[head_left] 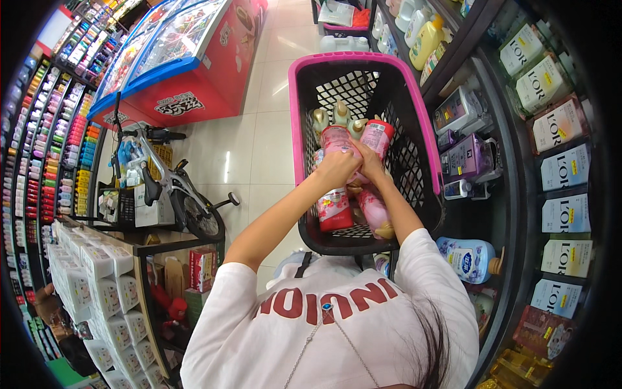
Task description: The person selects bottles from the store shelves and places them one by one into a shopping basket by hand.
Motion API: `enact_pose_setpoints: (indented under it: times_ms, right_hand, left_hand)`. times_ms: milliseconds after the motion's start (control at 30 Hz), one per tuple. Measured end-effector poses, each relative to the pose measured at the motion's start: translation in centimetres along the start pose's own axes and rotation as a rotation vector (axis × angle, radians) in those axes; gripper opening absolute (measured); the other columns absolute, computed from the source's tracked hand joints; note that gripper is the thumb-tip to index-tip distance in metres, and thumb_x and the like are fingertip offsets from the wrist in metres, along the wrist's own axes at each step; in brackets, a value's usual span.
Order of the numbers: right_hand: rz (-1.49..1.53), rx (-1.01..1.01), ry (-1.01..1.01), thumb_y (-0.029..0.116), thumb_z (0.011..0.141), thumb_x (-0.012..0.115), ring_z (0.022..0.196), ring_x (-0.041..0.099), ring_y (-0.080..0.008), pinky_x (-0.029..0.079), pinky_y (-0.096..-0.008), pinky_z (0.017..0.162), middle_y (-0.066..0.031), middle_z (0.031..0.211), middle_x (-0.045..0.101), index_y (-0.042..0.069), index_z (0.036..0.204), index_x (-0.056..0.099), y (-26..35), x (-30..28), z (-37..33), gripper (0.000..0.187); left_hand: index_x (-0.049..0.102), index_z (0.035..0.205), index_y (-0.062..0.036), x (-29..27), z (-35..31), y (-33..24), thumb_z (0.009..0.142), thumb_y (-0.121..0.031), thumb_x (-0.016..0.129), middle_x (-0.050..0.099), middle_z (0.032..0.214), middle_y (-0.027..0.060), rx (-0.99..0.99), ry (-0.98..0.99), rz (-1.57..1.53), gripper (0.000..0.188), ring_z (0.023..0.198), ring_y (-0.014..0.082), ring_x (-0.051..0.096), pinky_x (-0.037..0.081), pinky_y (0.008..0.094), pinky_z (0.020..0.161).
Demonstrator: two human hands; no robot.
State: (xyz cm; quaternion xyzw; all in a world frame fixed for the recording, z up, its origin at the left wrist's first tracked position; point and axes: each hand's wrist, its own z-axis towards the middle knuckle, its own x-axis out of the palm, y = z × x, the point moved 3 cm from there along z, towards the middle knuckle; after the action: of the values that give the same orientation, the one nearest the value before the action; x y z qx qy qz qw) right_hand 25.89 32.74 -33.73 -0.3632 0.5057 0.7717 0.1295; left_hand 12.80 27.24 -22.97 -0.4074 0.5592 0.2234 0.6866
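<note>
Both my arms reach into a deep black mesh basket with a pink rim (299,129). My left hand (339,166) is closed around a pink bottle with a red end (335,135). Close beside it, my right hand (370,162) is closed on another pink bottle with a red end (377,137); its fingertips are partly hidden. Below the hands, a pink-and-red canister (334,211) and a rounded pink bottle (374,214) lie in the basket. Several bottles with pale green tops (340,113) stand behind the hands.
Shelves with boxed goods (562,170) and a blue bottle (468,259) line the right side. On the left are a red chest freezer (188,97), a parked bicycle (175,175) and stacked white packages (97,279). Tiled floor (269,142) runs between.
</note>
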Motion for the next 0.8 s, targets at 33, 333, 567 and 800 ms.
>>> enact_pose_setpoints:
  times_ms: [33,333,567,800]
  right_hand:
    - [0.018,0.02,0.015,0.011,0.069,0.067,0.114,0.051,-0.0306,0.042,-0.0355,0.095,-0.0156,0.126,0.05,0.011,0.129,0.045,-0.1,0.0,0.0,0.064]
    - [-0.002,-0.025,0.191,0.014,0.057,0.077,0.12,0.044,-0.0317,0.038,-0.0375,0.1,-0.0164,0.129,0.047,0.011,0.134,0.038,0.9,-1.2,-0.3,0.086]
    - [0.008,-0.067,0.168,0.009,0.055,0.076,0.12,0.044,-0.0328,0.037,-0.038,0.101,-0.0175,0.129,0.046,0.01,0.134,0.037,0.9,-1.3,-0.9,0.088]
    - [0.011,-0.036,0.131,0.005,0.055,0.075,0.12,0.044,-0.0326,0.036,-0.0378,0.101,-0.0172,0.129,0.046,0.011,0.134,0.037,0.8,-1.1,-1.3,0.088]
  left_hand:
    - [0.059,0.093,-0.0089,0.0,0.1,-0.1,0.064,-0.013,0.069,0.059,0.089,0.0167,-0.001,-0.005,0.006,0.03,0.073,0.0336,0.062,0.051,0.0427,0.062]
    - [0.063,0.085,-0.0087,0.5,0.3,-0.3,0.068,-0.014,0.066,0.063,0.077,0.016,-0.09,0.018,0.016,0.018,0.069,0.0328,0.064,0.052,0.0429,0.059]
    - [0.065,0.079,-0.0093,2.1,0.9,0.4,0.072,-0.02,0.059,0.064,0.07,0.0158,-0.141,-0.02,0.05,0.014,0.063,0.0327,0.064,0.052,0.0431,0.056]
    - [0.065,0.078,-0.0089,2.9,0.9,1.0,0.073,-0.02,0.058,0.064,0.068,0.0155,-0.116,-0.067,0.036,0.014,0.063,0.0317,0.064,0.052,0.0424,0.056]
